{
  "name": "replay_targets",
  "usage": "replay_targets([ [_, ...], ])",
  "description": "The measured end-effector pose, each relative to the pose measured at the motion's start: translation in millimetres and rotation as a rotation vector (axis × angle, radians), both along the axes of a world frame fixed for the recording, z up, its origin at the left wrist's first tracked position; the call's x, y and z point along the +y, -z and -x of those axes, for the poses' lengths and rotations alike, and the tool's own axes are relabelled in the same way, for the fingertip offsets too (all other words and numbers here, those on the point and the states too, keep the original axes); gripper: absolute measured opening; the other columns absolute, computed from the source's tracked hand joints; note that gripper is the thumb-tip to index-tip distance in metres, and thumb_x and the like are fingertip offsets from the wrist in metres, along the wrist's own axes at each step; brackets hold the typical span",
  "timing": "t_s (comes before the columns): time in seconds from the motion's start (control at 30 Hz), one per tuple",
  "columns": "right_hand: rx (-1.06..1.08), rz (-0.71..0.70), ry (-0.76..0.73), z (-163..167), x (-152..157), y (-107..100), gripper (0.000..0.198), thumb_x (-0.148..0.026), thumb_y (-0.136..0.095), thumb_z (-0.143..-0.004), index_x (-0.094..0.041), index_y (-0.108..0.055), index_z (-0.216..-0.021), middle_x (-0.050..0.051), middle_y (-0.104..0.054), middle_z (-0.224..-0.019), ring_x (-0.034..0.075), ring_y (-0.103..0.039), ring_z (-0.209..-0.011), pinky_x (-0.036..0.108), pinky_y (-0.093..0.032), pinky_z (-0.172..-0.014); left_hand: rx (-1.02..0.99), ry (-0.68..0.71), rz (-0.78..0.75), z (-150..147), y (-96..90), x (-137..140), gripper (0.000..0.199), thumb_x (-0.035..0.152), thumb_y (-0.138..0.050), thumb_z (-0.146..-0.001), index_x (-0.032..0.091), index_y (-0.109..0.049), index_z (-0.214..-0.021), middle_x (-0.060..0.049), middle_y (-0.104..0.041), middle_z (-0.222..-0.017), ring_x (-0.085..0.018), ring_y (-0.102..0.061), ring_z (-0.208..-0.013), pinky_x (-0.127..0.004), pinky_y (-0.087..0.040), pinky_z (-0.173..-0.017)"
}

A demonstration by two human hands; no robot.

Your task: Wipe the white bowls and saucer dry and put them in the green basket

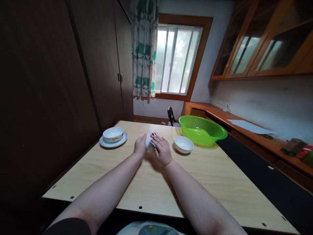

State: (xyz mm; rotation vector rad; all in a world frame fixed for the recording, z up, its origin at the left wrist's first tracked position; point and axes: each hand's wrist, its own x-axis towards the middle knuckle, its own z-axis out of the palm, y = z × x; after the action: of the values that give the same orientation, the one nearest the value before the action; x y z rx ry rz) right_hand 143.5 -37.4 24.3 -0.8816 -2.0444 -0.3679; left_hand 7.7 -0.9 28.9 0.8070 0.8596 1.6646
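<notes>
Both my hands meet over the middle of the table around a white thing with red and dark print (153, 134). Its kind is hard to make out, since my fingers cover much of it. My left hand (140, 147) grips its left side, thumb up. Across its right side lie the fingers of my right hand (162, 150), close together and pressed on it. Just right of that hand stands a white bowl (184, 145), upright. Farther left, another white bowl with coloured print (113, 134) sits on a pale plate (107, 143).
A large green plastic basket (202, 130) stands at the table's back right corner. Chopsticks (174, 133) lie beside it. The wooden table (146, 189) has small holes along its near edge. Behind it is a dark chair (170, 114); a dark wardrobe (97, 65) borders the left.
</notes>
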Motion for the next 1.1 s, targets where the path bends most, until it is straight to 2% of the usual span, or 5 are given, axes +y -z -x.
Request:
replay_targets([
  [0.83, 0.066, -0.011, -0.042, 0.1, 2.8, 2.0, 0.042, -0.02, -0.042, -0.085, -0.02, -0.053, -0.125, 0.007, -0.054, -0.131, 0.021, -0.04, -0.129, 0.045, -0.034, -0.106, 0.086, 0.012, -0.022, 1.0, 5.6, 2.3, 0.033, 0.042, -0.064, -0.072, 0.011, -0.069, -0.078, -0.005, -0.067, -0.067, -0.015, -0.056, -0.057, -0.025, -0.043, -0.056],
  [1.1, 0.093, -0.023, -0.058, 0.9, 3.8, 3.0, 0.039, -0.019, -0.043, -0.085, -0.019, -0.055, -0.123, 0.007, -0.055, -0.13, 0.022, -0.041, -0.128, 0.045, -0.037, -0.104, 0.152, 0.001, -0.042, 2.8, 13.3, 8.8, 0.037, 0.048, -0.063, -0.071, 0.012, -0.069, -0.078, -0.005, -0.066, -0.067, -0.016, -0.056, -0.06, -0.026, -0.044, -0.058],
])
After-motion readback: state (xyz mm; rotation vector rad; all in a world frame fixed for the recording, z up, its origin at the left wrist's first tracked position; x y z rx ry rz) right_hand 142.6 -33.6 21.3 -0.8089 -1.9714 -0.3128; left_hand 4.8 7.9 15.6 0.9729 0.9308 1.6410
